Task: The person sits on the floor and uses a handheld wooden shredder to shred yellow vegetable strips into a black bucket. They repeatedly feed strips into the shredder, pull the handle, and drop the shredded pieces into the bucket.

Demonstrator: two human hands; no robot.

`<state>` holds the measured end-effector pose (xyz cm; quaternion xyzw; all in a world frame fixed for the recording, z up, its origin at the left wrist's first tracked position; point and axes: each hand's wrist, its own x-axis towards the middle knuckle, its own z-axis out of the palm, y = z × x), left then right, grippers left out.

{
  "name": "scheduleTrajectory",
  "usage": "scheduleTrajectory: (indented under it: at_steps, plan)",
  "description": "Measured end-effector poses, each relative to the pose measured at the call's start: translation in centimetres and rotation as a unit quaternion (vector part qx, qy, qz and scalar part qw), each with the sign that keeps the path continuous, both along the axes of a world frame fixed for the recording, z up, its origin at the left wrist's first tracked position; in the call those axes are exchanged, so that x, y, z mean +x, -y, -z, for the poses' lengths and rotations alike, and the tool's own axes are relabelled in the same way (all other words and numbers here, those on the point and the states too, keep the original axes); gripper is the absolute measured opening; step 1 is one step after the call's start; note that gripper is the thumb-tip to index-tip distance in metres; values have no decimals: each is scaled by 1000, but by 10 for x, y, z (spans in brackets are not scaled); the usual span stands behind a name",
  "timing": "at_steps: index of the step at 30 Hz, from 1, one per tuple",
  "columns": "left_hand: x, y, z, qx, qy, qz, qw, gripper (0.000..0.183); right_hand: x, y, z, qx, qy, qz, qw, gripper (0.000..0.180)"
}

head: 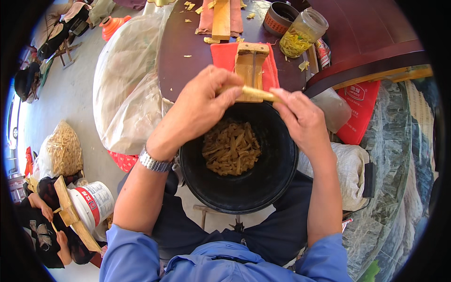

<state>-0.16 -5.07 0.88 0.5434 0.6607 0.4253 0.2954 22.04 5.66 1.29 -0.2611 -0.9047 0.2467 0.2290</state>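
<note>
A pale yellow, stick-like piece (pixel 260 93), perhaps a dried root or stem, is stretched between my two hands. My left hand (pixel 211 100) grips one end, thumb along it. The fingers of my right hand (pixel 299 114) pinch the other end. Just beyond it, a wooden block (pixel 252 65) with a lengthwise groove and a raised end piece rests on a folded red cloth (pixel 223 54), its near end reaching over the bucket's rim. Below my hands, a black bucket (pixel 239 194) stands between my legs, with many brownish cut strips (pixel 230 148) at its bottom.
On the dark table (pixel 183 70) are another wooden bar (pixel 221 21), a dark cup (pixel 278 19), a jar with yellow-green contents (pixel 299 33) and scattered scraps. A large plastic bag (pixel 130 84) sits left. Lower left, another person's hands (pixel 53 218) hold a thin stick near a white bucket (pixel 93 202).
</note>
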Motion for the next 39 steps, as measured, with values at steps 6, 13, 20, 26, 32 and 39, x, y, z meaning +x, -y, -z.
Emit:
scheduleTrajectory:
  at_steps: [6, 13, 20, 26, 32, 39]
  plan:
    - [5, -34, 5, 73, -43, -64, 994, 17, -19, -25, 23, 69, -75, 33, 994, 29]
    - [3, -43, 22, 70, -53, -68, 994, 14, -26, -35, 39, 70, -11, 60, 996, 24]
    - [6, -35, 32, 6, -218, -76, 973, 15, -23, -29, 43, 61, 73, 59, 994, 17]
    - [3, -15, 14, -54, -165, -40, 984, 23, -20, -16, 27, -41, 84, 76, 993, 12]
    - [19, 5, 1, -165, 303, 9, 939, 42, -12, 11, 5, -57, -59, 19, 996, 11]
    - [71, 23, 29, -123, 741, 54, 658, 39, -16, 76, -12, 170, -155, -144, 962, 24]
